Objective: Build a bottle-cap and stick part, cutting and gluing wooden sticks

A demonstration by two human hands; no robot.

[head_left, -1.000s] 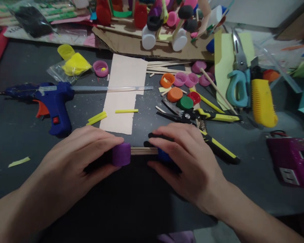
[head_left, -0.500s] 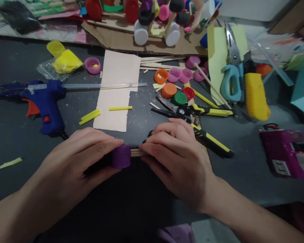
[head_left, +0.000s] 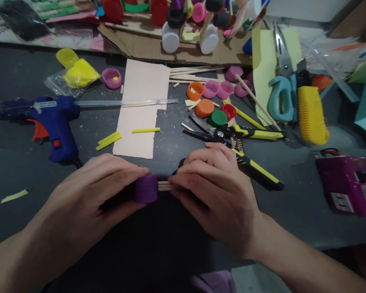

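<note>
Between the thumb and fingers of my left hand (head_left: 94,195) is a purple bottle cap (head_left: 147,189). Thin wooden sticks (head_left: 164,186), bundled side by side, run from the cap's right side into my right hand (head_left: 213,187). My right fingers are closed round their other end, and a black round piece (head_left: 181,163) shows partly behind those fingertips. How the sticks meet the cap inside cannot be seen. Just beyond my right hand lie black and yellow pliers (head_left: 221,134). Yellow tube pieces (head_left: 145,130) rest past my left hand, one on a pale paper strip (head_left: 137,146).
A blue glue gun (head_left: 56,122) with a clear glue stick lies at left. Loose bottle caps (head_left: 204,108) and wooden sticks sit beyond the pliers. Scissors (head_left: 282,97), a yellow cutter (head_left: 312,116) and a purple device with a socket (head_left: 343,187) are at right. Cardboard (head_left: 134,44) bearing cap figures stands behind.
Both hands keep the same hold on the purple cap and the sticks. The view has shifted very slightly, so the things at right appear a little further right.
</note>
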